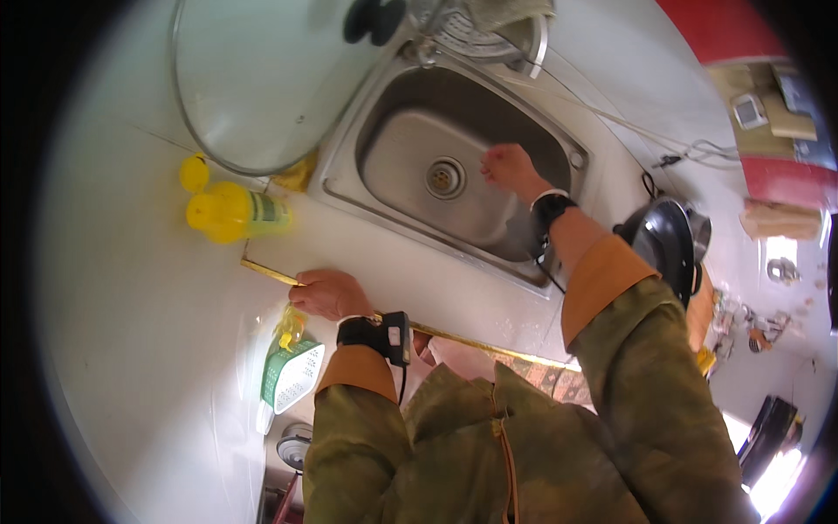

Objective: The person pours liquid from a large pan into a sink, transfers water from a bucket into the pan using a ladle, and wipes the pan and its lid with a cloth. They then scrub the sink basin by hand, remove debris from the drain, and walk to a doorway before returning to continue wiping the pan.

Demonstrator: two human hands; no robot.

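My right hand [509,171] hangs over the stainless steel sink [402,141], right of the drain strainer [444,177], its fingers curled; whether something small is in them cannot be told. My left hand [332,293] rests at the counter's front edge, near its gold trim [272,271], with the fingers bent down and their tips hidden. Beyond it on the counter stands a yellow bottle [226,213] with a label, beside a round yellow object [194,173]. Black bands with devices are on both wrists.
A large glass lid [262,78] leans behind the sink's left side, near the faucet [422,51]. A black wok [661,239] sits to the right. Cables [694,150] run along the back wall. A green and white basket [294,380] is below my left hand.
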